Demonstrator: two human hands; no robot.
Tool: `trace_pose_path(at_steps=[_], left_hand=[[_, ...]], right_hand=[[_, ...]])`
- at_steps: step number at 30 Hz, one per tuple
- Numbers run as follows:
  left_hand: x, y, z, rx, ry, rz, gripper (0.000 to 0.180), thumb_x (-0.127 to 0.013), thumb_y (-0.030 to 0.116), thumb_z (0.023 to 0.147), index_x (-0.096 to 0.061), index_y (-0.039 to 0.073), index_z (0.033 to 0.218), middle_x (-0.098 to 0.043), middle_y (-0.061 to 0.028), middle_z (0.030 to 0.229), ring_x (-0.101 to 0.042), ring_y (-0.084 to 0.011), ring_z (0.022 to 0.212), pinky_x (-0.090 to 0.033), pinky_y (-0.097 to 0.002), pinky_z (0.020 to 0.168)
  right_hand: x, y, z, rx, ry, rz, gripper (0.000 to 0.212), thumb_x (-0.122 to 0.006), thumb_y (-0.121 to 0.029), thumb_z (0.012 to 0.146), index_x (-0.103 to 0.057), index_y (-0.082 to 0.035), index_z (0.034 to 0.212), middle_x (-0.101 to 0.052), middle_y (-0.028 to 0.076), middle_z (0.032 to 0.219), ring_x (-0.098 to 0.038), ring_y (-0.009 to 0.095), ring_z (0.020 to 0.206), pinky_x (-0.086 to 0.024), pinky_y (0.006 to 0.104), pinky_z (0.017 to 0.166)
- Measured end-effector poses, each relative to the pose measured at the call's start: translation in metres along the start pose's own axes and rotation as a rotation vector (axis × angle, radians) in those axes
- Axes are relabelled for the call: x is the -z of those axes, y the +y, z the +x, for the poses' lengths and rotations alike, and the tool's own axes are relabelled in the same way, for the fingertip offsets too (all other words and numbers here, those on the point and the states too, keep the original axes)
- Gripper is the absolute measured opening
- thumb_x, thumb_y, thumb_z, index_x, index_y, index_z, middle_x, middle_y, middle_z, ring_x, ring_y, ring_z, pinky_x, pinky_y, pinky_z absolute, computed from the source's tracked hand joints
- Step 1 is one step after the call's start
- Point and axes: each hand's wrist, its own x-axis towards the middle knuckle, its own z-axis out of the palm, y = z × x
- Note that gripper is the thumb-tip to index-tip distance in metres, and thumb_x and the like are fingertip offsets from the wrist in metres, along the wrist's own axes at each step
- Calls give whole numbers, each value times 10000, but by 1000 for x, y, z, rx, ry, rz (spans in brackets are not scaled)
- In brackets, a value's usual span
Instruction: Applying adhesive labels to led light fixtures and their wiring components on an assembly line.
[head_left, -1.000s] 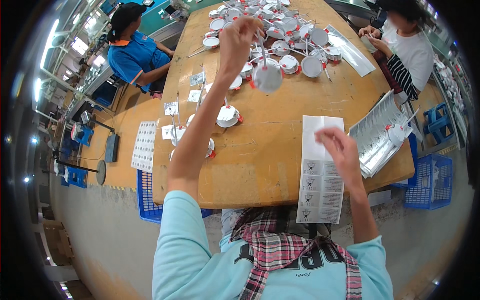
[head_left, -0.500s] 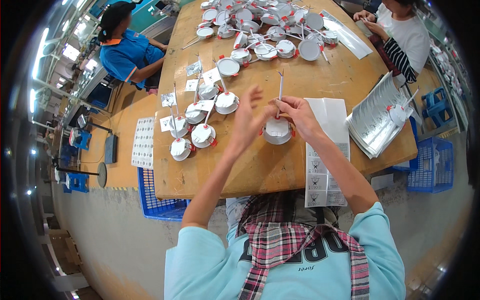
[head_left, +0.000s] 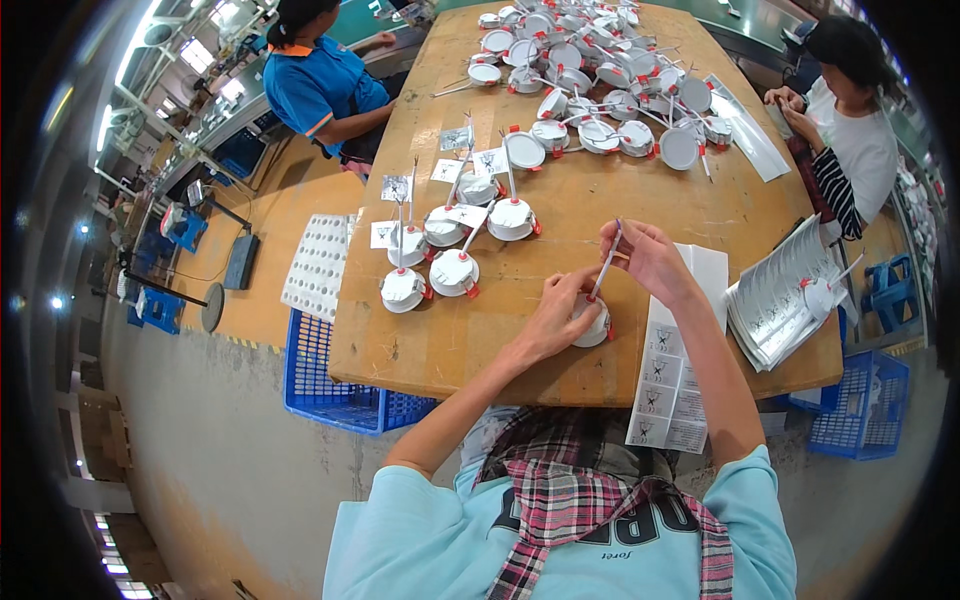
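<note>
On the table in front of me a round white downlight (head_left: 593, 332) sits with its cable (head_left: 605, 268) slanting up. My left hand (head_left: 555, 318) is closed on this lamp near the cable's base, covering much of the housing. Higher up, the fingers of my right hand (head_left: 645, 262) pinch the cable close to its tip. Beneath my right forearm lies a white sheet of printed labels (head_left: 658, 395). Left of my hands stand several downlights (head_left: 455, 270) with cables upright, some bearing square paper tags (head_left: 467, 214).
A large heap of downlights (head_left: 600, 75) covers the table's far part. At right, another downlight (head_left: 818, 296) rests on a stack of label sheets (head_left: 765, 318). Blue crates (head_left: 330, 385) stand beside the table. One person (head_left: 325, 90) is at far left, another (head_left: 855, 130) at far right.
My left hand, raised with fingers spread before, has come down onto the downlight. My right hand has slid from low on the cable up toward its tip. The whole view has shifted.
</note>
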Motion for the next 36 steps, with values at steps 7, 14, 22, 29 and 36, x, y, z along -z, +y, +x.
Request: trace_pose_path(at_steps=[7,14,22,29,36], left_hand=[[-3,3,2,-132,5,50,179,-545,141,828,-570,49,980,-524,-103,940,-491,-261,985,-298,-383,943],[-7,5,2,-130,81,152,182,-549,172,846,-550,42,973,-496,-121,921,-475,-290,948,-324,-390,883],[-7,7,1,-107,107,144,183,-544,180,854,-540,36,967,-491,-128,915,-477,-300,941,-327,-393,879],[-9,7,0,-87,95,168,182,-544,190,867,-555,51,984,-509,-120,941,-474,-299,987,-327,-391,912],[-13,4,1,-122,113,157,184,-549,191,859,-550,47,974,-509,-122,935,-483,-300,975,-330,-389,908]], right_hand=[[12,8,15,38,-269,212,283,-515,-286,951,-636,-30,959,-607,17,833,-561,109,801,-459,282,777],[-21,11,16,213,325,-79,227,-606,-253,901,-693,-44,874,-613,-7,754,-555,75,754,-446,243,759],[-6,14,20,66,511,-103,202,-599,-207,897,-691,-30,862,-603,0,726,-461,44,613,-342,185,526],[16,22,19,-129,479,411,202,-541,-181,921,-627,-2,963,-579,21,762,-424,65,534,-318,192,466],[25,34,24,-122,533,697,185,-521,-159,927,-606,2,957,-589,48,747,-418,80,515,-343,206,468]])
